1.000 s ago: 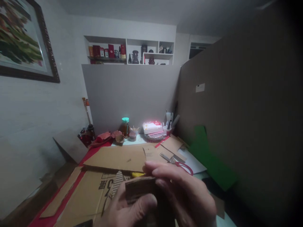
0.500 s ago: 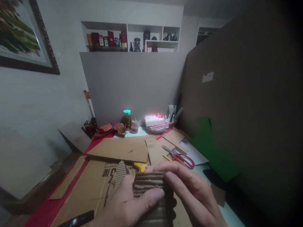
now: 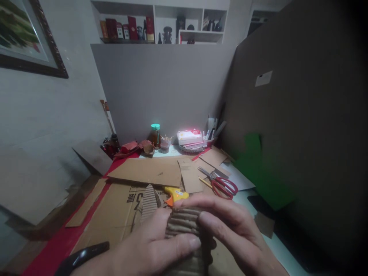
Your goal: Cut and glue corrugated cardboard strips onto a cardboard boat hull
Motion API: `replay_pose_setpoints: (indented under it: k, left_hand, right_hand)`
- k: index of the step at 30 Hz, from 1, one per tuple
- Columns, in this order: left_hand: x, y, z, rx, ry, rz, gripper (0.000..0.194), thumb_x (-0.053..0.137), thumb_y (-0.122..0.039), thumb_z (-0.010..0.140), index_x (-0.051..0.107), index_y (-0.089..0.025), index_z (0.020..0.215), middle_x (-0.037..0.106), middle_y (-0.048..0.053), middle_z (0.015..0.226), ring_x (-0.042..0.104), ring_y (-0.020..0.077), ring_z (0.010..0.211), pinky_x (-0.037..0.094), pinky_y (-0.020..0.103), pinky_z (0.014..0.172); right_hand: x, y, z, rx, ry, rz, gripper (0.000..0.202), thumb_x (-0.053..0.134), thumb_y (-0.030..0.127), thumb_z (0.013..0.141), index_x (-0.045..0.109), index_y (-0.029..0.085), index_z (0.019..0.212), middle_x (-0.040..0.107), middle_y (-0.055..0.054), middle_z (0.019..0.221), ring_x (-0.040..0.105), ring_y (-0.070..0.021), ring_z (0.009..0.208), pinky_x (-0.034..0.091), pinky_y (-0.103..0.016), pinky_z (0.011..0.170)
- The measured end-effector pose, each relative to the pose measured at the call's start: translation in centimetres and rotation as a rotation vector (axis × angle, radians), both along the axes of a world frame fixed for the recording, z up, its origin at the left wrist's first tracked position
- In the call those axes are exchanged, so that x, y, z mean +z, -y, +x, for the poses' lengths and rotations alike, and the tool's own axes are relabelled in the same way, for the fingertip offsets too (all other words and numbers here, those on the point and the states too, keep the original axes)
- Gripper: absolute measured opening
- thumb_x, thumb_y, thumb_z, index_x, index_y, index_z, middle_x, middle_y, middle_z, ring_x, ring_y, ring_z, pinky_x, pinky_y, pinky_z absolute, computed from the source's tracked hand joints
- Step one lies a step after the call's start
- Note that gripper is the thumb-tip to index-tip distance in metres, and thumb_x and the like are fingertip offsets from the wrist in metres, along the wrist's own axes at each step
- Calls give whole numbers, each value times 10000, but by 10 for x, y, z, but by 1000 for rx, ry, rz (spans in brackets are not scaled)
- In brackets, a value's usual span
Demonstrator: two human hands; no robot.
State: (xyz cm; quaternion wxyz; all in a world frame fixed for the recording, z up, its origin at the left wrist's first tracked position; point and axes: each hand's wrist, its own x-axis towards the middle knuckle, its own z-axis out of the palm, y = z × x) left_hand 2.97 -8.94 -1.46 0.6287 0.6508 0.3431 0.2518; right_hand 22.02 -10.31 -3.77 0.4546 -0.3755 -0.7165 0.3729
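Note:
Between my hands is a piece of corrugated cardboard (image 3: 184, 221) with its ridges exposed and its top edge curved over. My left hand (image 3: 163, 241) grips it from the left, thumb lying across the ridges. My right hand (image 3: 232, 228) pinches the upper right edge, thumb in front and fingers over the far side. The cardboard's lower part runs out of the picture. Just beyond my left hand stands a pointed ridged cardboard piece (image 3: 149, 203); whether it joins the held piece I cannot tell. A yellow hot glue gun (image 3: 177, 194) lies behind my fingers.
Red-handled scissors (image 3: 222, 186) and a pencil (image 3: 205, 181) lie to the right. Flat cardboard sheets (image 3: 146, 171) cover much of the table. At the back stand a bottle with a green lid (image 3: 155, 136), a tissue pack (image 3: 189, 137) and a pen cup (image 3: 211, 136). Grey panels (image 3: 163, 84) enclose the table.
The view has tipped downward, so the background sits higher and more of the glue gun shows. The held cardboard's top edge now looks more rounded. Both hands keep their grip.

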Motion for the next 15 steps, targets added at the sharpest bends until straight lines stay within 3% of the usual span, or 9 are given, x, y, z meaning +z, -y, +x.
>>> replay_pose_setpoints:
  k: [4,9,15]
  left_hand:
    - [-6,-2,0,-12,-32,3,116,597,-280,858,675,-209,907,627,5,868,601,204,887,491,288,790]
    - [-12,-4,3,42,-73,83,141,610,-212,848,705,-192,949,694,6,857,641,214,874,499,294,783]
    - [0,-4,5,-86,295,-178,362,532,-111,869,659,-174,1202,730,73,1054,655,245,1029,470,346,908]
  right_hand:
    - [-7,1,2,-56,104,20,241,516,331,983,666,413,1153,713,68,1190,662,-158,1077,521,-267,954]
    - [-6,5,-1,-121,57,187,246,593,252,945,703,417,1092,757,121,1093,703,-98,994,523,-128,886]
    - [-2,-1,-8,-210,47,272,252,600,197,926,733,355,1070,781,90,1016,725,-93,911,542,-103,809]
